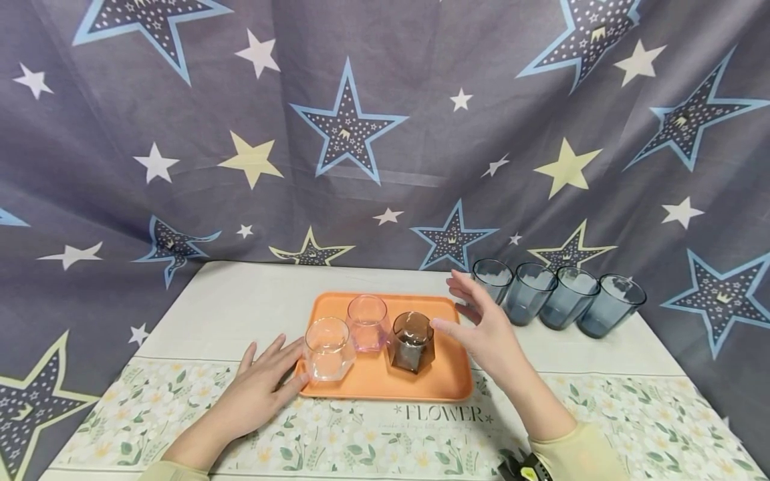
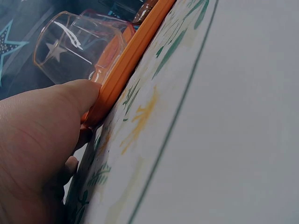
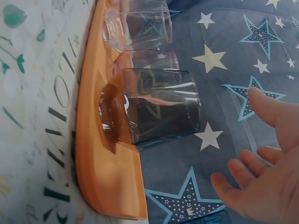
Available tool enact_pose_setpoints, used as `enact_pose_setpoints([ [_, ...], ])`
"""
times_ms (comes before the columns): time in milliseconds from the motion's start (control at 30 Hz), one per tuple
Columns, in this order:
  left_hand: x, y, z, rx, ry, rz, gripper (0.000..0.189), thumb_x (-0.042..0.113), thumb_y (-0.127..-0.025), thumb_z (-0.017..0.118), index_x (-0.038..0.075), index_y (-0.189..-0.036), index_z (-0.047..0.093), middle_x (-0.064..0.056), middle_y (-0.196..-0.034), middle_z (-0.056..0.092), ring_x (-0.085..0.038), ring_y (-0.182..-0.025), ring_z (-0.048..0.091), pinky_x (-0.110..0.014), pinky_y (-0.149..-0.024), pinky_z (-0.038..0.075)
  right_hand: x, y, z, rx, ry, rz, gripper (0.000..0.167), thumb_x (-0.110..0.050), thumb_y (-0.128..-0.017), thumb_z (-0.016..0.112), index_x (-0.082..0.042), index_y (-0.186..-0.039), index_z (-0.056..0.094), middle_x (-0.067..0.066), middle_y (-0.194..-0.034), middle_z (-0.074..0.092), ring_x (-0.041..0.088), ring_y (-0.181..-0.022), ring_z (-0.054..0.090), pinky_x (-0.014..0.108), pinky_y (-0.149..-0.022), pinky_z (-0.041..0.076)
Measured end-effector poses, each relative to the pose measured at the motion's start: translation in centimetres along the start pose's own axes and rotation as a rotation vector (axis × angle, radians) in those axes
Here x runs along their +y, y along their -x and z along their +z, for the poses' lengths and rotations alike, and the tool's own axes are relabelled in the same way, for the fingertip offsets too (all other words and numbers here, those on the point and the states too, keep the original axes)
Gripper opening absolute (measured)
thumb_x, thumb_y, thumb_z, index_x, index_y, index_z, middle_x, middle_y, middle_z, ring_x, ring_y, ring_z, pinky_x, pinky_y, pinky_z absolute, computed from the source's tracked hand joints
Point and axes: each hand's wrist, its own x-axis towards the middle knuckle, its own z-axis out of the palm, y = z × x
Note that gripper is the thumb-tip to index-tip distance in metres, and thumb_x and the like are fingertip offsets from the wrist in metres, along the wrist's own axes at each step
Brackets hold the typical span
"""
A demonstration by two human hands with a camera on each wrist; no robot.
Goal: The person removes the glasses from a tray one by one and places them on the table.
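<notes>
In the head view my left hand [image 1: 255, 394] rests at the left edge of the orange tray [image 1: 448, 381], fingers spread and thumb at the rim. A clear glass [image 1: 329, 354] stands on the tray right by that thumb. Behind it is a pink-tinted glass [image 1: 368, 327], and to the right a dark brown glass [image 1: 412, 351]. My right hand [image 1: 490, 334] is raised over the tray's right side, thumb near the brown glass. The right wrist view shows this hand [image 3: 266, 172] apart from the brown glass [image 3: 161, 107], fingers loosely bent, holding nothing.
Several blue tumblers [image 1: 562, 297] stand in a slanted row behind and right of my right hand. A floral cloth [image 1: 337, 441] covers the table. Behind the table hangs a grey curtain [image 1: 421, 160] with stars.
</notes>
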Motion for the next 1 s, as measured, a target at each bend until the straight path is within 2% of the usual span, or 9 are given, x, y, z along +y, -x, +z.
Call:
enact_pose_setpoints([
  [100,0.1,0.0,0.0,-0.002,0.0,-0.002,0.065,0.05,-0.113,0.062,0.011,-0.164,0.055,-0.007,-0.17,0.05,-0.046,-0.162,0.032,-0.075,-0.127,0.003,0.2,0.1,0.4,-0.019,-0.012,-0.009,0.091,-0.003,-0.091,0.092,-0.006,-0.169,0.044,0.013,-0.161,0.057,0.036,-0.15,0.052,0.044,-0.122,0.046],
  [367,0.0,0.0,-0.1,-0.004,0.002,-0.001,0.065,0.05,-0.113,0.062,0.01,-0.164,0.055,-0.007,-0.17,0.05,-0.046,-0.162,0.031,-0.076,-0.127,0.003,0.5,0.4,1.4,-0.065,-0.007,0.007,0.088,-0.005,-0.091,0.092,-0.006,-0.167,0.047,0.02,-0.163,0.053,0.036,-0.15,0.052,0.053,-0.124,0.044],
  [667,0.0,0.0,0.0,-0.008,0.004,-0.007,0.066,0.051,-0.113,0.062,0.01,-0.164,0.055,-0.007,-0.17,0.049,-0.046,-0.162,0.031,-0.076,-0.127,0.003,0.7,0.5,2.2,-0.132,0.027,0.084,0.095,-0.011,-0.09,0.095,-0.012,-0.17,0.043,0.013,-0.167,0.051,0.034,-0.152,0.049,0.05,-0.125,0.042],
  [1000,-0.2,0.0,0.1,-0.009,-0.004,-0.004,0.066,0.052,-0.113,0.061,0.011,-0.164,0.055,-0.006,-0.171,0.049,-0.045,-0.163,0.031,-0.075,-0.127,0.003,1.4,0.9,3.0,-0.177,0.024,0.117,0.097,-0.013,-0.088,0.096,-0.014,-0.17,0.044,0.011,-0.167,0.05,0.037,-0.153,0.048,0.053,-0.126,0.04],
])
